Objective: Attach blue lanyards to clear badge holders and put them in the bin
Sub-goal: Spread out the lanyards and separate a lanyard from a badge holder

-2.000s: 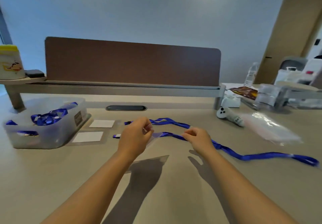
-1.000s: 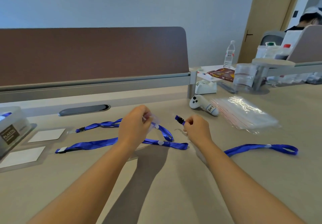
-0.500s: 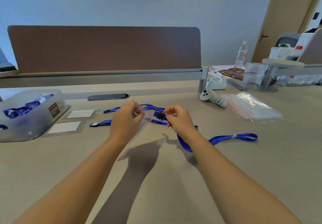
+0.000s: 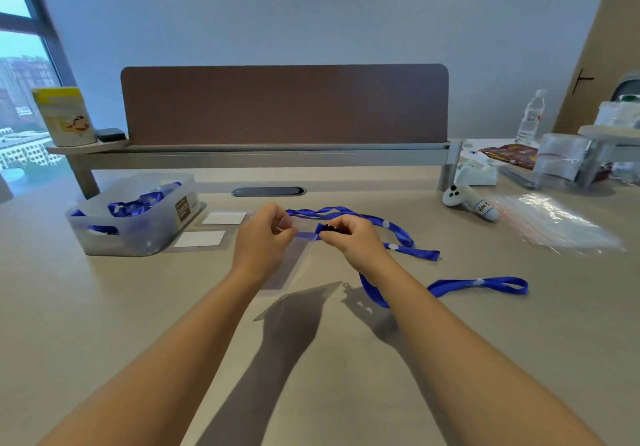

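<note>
Both grips are pinched: your left hand holds the clear badge holder, your right hand the blue lanyard's black clip, mid-bench.

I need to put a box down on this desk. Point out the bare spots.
Bare: the near desk in front of the bin, and the near right below the looped blue lanyard. Crowded: around both hands, left hand and right hand, beside the bin with its white cards, and the far right by the plastic bags.
</note>
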The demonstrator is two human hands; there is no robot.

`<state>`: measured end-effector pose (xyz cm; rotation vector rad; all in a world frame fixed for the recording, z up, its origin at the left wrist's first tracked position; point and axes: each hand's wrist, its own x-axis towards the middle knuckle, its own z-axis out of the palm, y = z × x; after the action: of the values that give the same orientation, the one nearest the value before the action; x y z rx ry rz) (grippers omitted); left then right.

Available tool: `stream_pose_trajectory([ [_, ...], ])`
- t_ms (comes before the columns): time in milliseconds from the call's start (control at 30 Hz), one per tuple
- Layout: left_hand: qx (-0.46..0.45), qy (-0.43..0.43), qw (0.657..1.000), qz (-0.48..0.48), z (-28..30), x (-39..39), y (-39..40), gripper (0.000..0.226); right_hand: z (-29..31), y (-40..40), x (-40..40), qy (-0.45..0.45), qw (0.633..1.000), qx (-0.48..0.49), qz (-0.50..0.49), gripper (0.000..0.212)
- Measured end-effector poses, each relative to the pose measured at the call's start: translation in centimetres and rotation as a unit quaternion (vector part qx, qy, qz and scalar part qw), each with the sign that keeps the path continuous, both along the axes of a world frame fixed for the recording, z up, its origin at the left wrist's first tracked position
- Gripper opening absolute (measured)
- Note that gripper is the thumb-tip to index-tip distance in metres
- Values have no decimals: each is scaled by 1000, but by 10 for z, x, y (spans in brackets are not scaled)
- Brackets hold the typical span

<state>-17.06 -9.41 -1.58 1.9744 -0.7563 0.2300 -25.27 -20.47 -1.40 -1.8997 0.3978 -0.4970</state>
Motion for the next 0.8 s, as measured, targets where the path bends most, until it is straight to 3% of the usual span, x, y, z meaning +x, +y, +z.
stream_pose_trajectory([
  [467,-3,13,1000,1,4,9,17,10,7,16,5,-14,999,-46,-20,25],
  [700,-23,2,1000,3,7,9,21,12,11,23,9,-6,1000,22,0,9],
  [800,-16,-16,1000,1,8,7,23,12,13,24,11,8,998,60,-3,21],
])
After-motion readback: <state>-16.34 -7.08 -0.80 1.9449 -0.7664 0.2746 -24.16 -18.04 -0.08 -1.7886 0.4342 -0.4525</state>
